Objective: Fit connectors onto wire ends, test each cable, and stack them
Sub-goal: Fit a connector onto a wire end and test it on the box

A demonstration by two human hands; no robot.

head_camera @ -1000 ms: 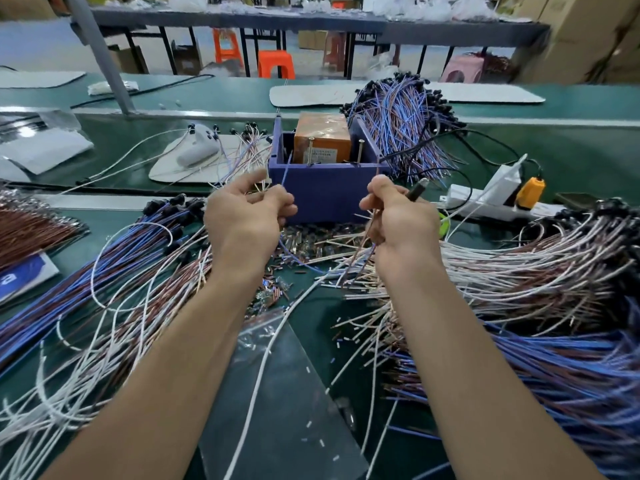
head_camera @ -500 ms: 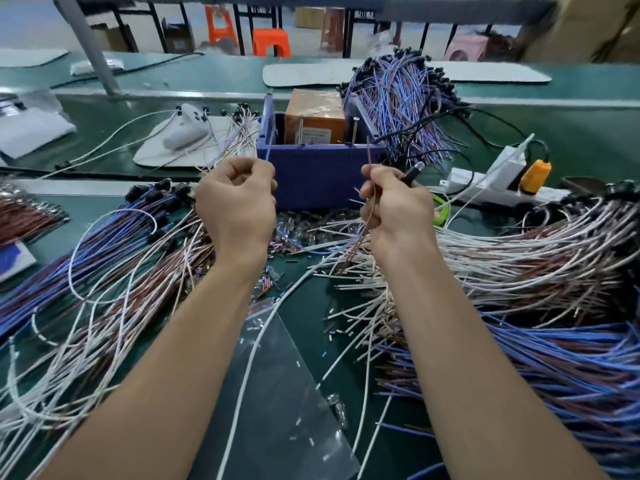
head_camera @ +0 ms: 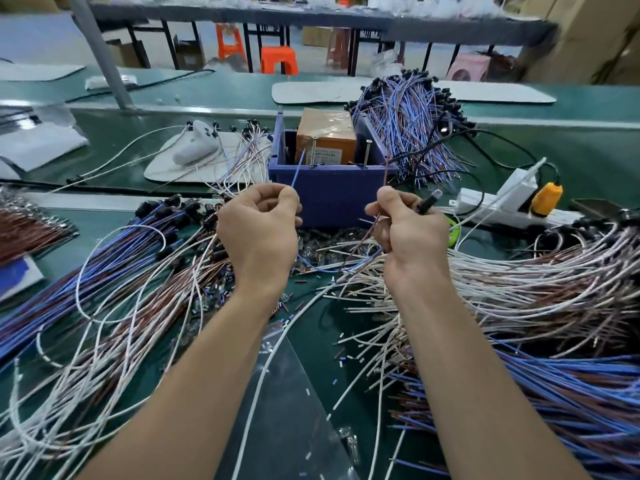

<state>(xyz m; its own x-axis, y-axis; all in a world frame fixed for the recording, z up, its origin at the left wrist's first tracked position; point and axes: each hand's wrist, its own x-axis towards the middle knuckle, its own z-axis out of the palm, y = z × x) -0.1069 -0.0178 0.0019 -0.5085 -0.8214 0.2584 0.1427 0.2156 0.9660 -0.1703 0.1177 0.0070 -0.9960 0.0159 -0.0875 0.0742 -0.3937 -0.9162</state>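
Counter [head_camera: 588,161]: dark green. Bin [head_camera: 329,199]: violet-blue. Box [head_camera: 325,131] inside it: orange-brown, white label. Left hand [head_camera: 258,233] has the blue wire [head_camera: 297,171]; right hand [head_camera: 412,237] has the brown wire [head_camera: 385,174] and a black connector [head_camera: 427,202]. Cable heaps [head_camera: 104,271]: blue, brown, white, black ends. Power strip [head_camera: 502,209]: white. Plug [head_camera: 545,199]: yellow-orange. Stool [head_camera: 278,60]: orange.

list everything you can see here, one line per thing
blue box: one, blue, centre
carton: one, orange-brown, inside the blue box
wire bundle: one, blue and brown with black ends, behind the box's right side
white wire pile: one, white, right side
left wire pile: one, blue, brown and white, left side
power strip: one, white, right, orange plug in it
plastic sheet: one, clear, near edge, centre
stools: two, orange, background
left hand: one, pinches a blue wire
right hand: one, holds a brown wire and a black connector
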